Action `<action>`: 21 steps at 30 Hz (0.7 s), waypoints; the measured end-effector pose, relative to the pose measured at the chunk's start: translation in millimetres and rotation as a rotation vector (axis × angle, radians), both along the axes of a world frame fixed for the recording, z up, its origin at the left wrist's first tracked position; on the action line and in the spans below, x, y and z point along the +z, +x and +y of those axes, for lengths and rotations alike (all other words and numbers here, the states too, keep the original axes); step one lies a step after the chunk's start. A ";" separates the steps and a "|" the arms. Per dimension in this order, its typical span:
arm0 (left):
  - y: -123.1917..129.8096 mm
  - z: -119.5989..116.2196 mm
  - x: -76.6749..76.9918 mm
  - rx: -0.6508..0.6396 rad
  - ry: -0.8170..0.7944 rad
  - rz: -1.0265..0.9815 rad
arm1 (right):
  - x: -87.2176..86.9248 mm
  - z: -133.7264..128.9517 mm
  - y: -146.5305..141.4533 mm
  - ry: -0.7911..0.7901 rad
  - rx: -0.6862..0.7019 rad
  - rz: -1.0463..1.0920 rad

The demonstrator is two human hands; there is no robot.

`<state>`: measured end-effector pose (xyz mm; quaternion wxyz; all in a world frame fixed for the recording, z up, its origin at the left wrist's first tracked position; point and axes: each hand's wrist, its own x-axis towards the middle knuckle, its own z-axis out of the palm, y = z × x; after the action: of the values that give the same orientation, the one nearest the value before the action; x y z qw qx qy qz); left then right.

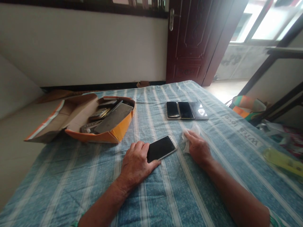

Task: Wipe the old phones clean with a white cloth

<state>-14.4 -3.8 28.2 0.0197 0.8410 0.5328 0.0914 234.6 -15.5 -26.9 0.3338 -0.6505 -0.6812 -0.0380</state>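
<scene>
My left hand [138, 160] grips the left end of a smartphone [162, 148] that has a black screen and a pale frame. The phone lies slanted, screen up, just above or on the striped cloth [151, 195]; its left end is hidden by my fingers. To its right, my right hand [199, 146] is closed on a crumpled white tissue [195, 129], apart from the phone. Beyond the hands lie three more phones side by side: a left one [172, 109], a middle one [185, 110] and a greyish right one [200, 111] with a glare on it.
An orange cardboard box [123, 127] stands at the left, its lid [63, 115] folded back, with several phones and flat parts inside. A dark red door [189, 37] is at the back. Bags and a yellow item [284, 160] sit along the right side.
</scene>
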 end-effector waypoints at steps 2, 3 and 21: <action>-0.1 -0.1 -0.1 -0.001 0.000 0.001 | -1.7 0.8 -2.3 0.014 0.038 0.015; -0.2 -0.1 -0.2 -0.001 0.002 0.002 | -2.8 1.3 -4.0 0.020 0.058 0.022; 0.7 -2.7 -1.3 0.020 0.014 -0.003 | 15.8 3.9 -70.1 -0.093 0.446 -0.272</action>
<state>-13.7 -6.5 26.9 0.0137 0.8358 0.5404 0.0963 164.5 -11.5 -11.1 0.2089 -0.4879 -0.8473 -0.0192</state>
